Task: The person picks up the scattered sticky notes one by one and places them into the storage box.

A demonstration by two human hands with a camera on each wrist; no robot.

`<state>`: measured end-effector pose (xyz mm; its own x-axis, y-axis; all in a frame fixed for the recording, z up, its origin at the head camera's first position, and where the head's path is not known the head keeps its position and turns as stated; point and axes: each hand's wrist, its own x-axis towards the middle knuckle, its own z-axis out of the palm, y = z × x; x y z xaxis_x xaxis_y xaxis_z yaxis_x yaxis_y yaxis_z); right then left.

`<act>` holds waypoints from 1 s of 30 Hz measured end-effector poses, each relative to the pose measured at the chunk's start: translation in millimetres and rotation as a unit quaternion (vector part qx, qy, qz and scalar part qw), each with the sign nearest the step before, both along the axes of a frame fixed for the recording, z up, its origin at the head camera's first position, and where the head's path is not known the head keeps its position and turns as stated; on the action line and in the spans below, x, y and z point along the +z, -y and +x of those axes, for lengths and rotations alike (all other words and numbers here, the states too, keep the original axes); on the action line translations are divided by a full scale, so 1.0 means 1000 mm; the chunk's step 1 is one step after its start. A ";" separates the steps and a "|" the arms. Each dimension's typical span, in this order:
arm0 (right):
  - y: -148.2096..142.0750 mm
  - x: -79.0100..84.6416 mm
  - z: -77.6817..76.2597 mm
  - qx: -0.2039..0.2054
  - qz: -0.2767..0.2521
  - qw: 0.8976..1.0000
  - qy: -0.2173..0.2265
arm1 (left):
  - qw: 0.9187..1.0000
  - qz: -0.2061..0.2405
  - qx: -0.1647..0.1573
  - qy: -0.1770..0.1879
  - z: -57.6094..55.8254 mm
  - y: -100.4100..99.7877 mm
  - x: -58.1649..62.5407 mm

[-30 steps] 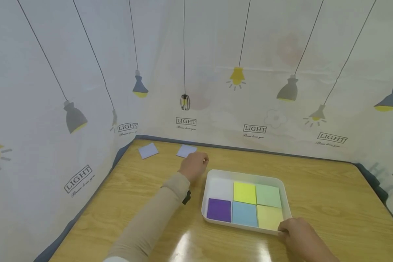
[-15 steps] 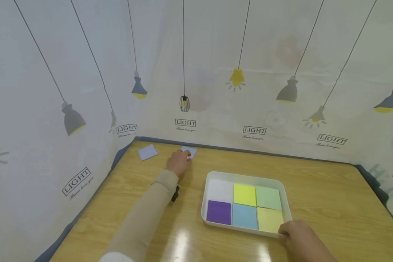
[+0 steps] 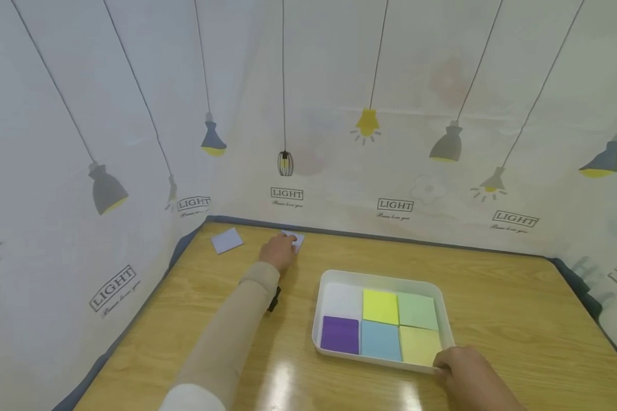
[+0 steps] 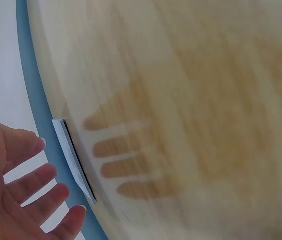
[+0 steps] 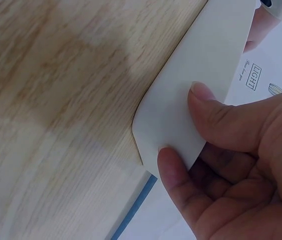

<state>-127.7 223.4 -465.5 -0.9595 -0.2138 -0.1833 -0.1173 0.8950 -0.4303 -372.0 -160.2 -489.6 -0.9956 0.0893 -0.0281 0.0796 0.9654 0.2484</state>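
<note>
My left hand (image 3: pixel 279 252) reaches to the back of the table, over a thin pale lilac square pad (image 3: pixel 299 237). In the left wrist view, the fingers (image 4: pixel 57 197) are spread and loosely bent beside this pad (image 4: pixel 74 159), with nothing between them. My right hand (image 3: pixel 468 368) grips the near right corner of a white tray (image 3: pixel 316 325); in the right wrist view, thumb and finger press its outer wall (image 5: pixel 180 95). Inside the tray lie a purple square (image 3: pixel 340 335), blue square (image 3: pixel 381 340), bright yellow square (image 3: pixel 380 306), green square (image 3: pixel 417 311) and pale yellow square (image 3: pixel 420 345).
Another lilac square pad (image 3: pixel 227 241) lies at the table's back left corner. The wooden table (image 3: pixel 514 302) is bordered behind and at both sides by a white cloth (image 3: pixel 329 131) printed with hanging lamps.
My left hand has moved left and back from beside the tray to the lilac pad, then barely shifted. The right hand stays on the tray corner. The view has drifted slightly.
</note>
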 end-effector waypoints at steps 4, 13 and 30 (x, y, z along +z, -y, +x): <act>0.002 0.000 0.000 -0.011 -0.007 1.000 0.018 | 1.000 -0.003 0.003 0.008 -0.009 0.003 -0.004; -0.002 -0.002 0.001 -0.007 -0.009 1.000 0.007 | 1.000 -0.013 -0.005 0.028 -0.025 -0.001 -0.007; -0.004 -0.005 0.001 0.005 -0.004 1.000 -0.010 | 0.996 -0.072 -0.016 0.054 -0.021 -0.006 -0.011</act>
<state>-127.0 227.5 -470.5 -0.9607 -0.2256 -0.1615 -0.1358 0.8898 -0.4356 -393.4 -154.5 -500.7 -0.9828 0.1091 -0.1492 0.0923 0.9890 0.1155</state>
